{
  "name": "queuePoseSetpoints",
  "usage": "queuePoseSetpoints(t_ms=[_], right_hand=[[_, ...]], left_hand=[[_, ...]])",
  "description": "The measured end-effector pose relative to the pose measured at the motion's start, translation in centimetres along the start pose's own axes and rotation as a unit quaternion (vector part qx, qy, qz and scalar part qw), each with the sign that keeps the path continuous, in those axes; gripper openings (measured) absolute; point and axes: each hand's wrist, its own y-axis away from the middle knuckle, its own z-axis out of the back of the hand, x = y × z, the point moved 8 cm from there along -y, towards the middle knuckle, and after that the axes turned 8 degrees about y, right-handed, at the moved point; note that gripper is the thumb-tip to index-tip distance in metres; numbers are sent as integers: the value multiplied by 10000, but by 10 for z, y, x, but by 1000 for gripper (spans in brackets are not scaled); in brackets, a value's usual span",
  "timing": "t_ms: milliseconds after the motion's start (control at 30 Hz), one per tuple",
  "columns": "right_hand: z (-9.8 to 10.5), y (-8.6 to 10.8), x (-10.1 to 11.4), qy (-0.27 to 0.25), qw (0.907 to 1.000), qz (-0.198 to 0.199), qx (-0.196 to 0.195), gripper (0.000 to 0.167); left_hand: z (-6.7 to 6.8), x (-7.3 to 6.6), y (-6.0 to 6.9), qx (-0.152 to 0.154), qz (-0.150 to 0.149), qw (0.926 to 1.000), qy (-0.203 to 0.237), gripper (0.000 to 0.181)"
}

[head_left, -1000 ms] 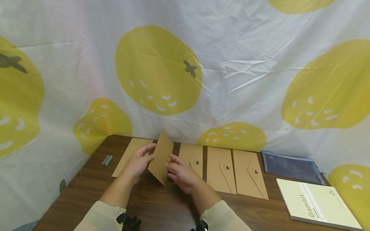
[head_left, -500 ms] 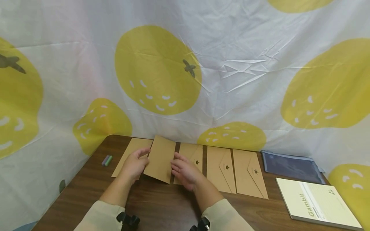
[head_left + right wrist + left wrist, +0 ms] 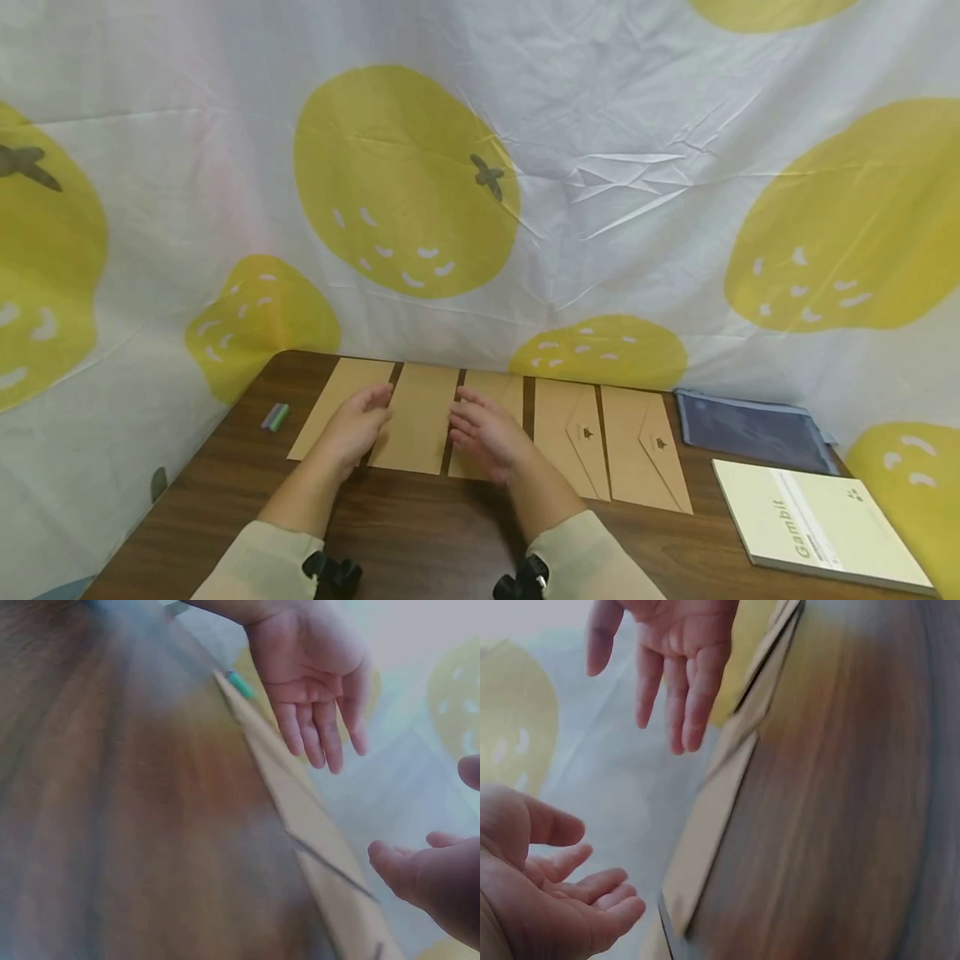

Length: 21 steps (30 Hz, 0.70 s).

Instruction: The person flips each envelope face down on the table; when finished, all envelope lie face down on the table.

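A white cloth (image 3: 600,267) printed with yellow fruit is hung behind a brown wooden table (image 3: 420,550). In the head view alone, a notebook (image 3: 855,521) and a blue pouch (image 3: 753,433) are seen. Five envelopes (image 3: 498,385) are laid in a row, the second (image 3: 418,421) from the left framed between the left hand (image 3: 356,429) and the right hand (image 3: 491,429). By the wrist cameras, palms (image 3: 679,630) and released, loosely straightened fingers (image 3: 325,735) are shown. Two small sticks (image 3: 279,417) are placed at far left.
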Motion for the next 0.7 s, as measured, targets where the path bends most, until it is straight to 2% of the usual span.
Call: queuePoseSetpoints(t_ms=[100, 200, 467, 600, 700], right_hand=[[14, 6, 13, 57, 9996, 240, -120, 71], [32, 18, 22, 158, 9988, 382, -255, 69], [80, 46, 31, 709, 9954, 376, -515, 71], [101, 51, 30, 671, 9938, 334, -823, 68], [110, 52, 25, 553, 9935, 232, -972, 65]], left_hand=[[-10, -13, 0, 6, -225, 9994, 257, 53], [-25, -22, 0, 44, -288, 9984, 475, 50], [-69, -27, -11, 97, -212, 9980, 584, 52], [-89, -32, -15, 130, -257, 9977, 621, 51], [-98, -33, -14, 133, -247, 9980, 570, 50]])
